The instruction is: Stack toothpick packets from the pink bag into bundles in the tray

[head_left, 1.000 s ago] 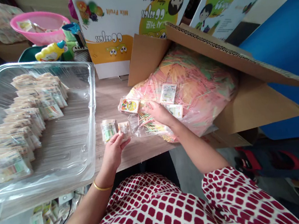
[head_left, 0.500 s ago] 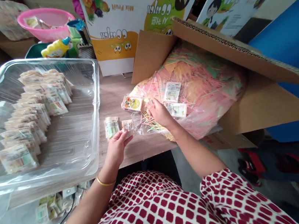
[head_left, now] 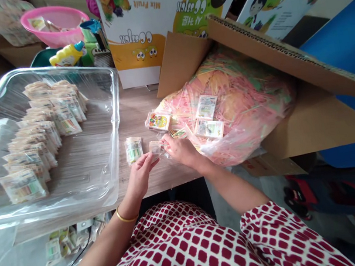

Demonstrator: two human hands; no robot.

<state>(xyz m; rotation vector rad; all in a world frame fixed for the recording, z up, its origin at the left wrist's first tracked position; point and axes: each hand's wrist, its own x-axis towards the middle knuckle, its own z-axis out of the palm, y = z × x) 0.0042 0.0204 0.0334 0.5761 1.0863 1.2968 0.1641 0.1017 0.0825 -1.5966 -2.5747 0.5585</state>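
Note:
My left hand (head_left: pixel 141 173) pinches a small clear packet (head_left: pixel 155 146) with a printed card inside, just above the table's front part. My right hand (head_left: pixel 182 151) is closed at the packet's right end, its fingertips around what look like a few thin coloured sticks, partly hidden by the fingers. Left of the packet lies a filled packet (head_left: pixel 133 149) with green sticks showing. Behind my right hand, loose coloured sticks (head_left: pixel 179 132) lie on clear plastic, beside a stack of printed cards (head_left: pixel 158 121) in a clear wrapper.
A clear plastic tray (head_left: pixel 115 128) at left holds rows of filled packets (head_left: pixel 23 185). At right, a big bag of coloured sticks (head_left: pixel 241 97) spills from an open carton (head_left: pixel 321 123), with two card packs (head_left: pixel 209 128) on it. Behind stand a pink basin (head_left: pixel 55 13) and a yellow bottle (head_left: pixel 66 56).
My right hand has moved from the loose sticks down and left to the packet's end. My left hand keeps its hold on the packet, shifted slightly right.

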